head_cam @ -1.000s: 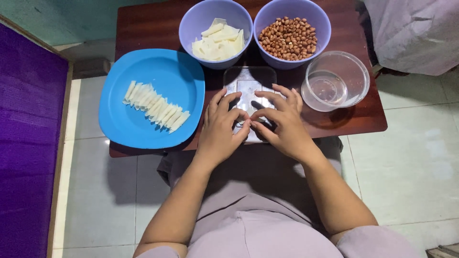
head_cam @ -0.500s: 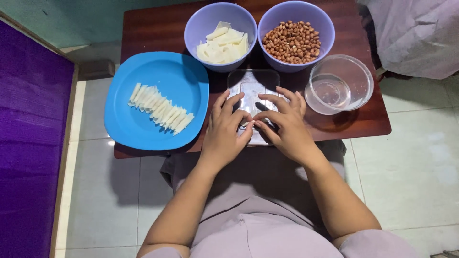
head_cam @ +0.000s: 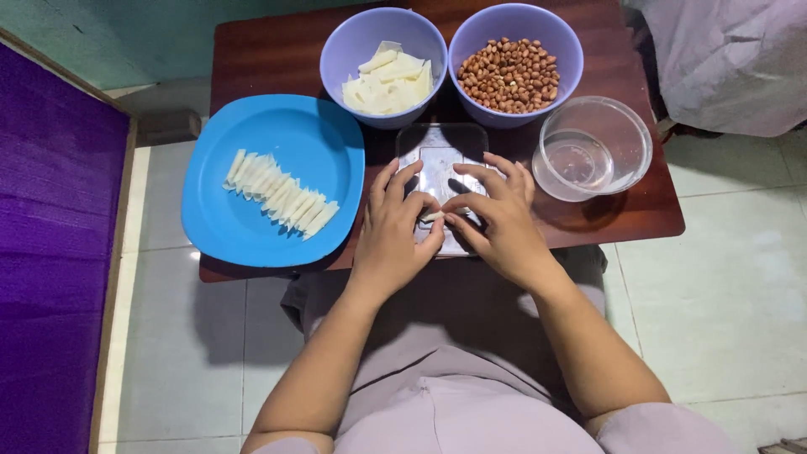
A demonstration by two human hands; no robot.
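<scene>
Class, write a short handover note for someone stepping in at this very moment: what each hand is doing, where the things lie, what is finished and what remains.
Left hand and right hand: both pinch a small pale wrapper roll over the clear rectangular plastic tray.
Things: the round blue plastic plate on the left holds a row of finished pale rolls. The lilac bowl of flat pale wrappers and the lilac bowl of brown peanuts stand behind the tray; a clear round bowl of water is at the right.
Done: a row of rolls plated.
Left: the roll in hand; many wrappers and peanuts remain.

Small pale wrapper roll (head_cam: 434, 217), lying flat on clear tray (head_cam: 440, 143), pinched between fingers (head_cam: 458, 220)
</scene>
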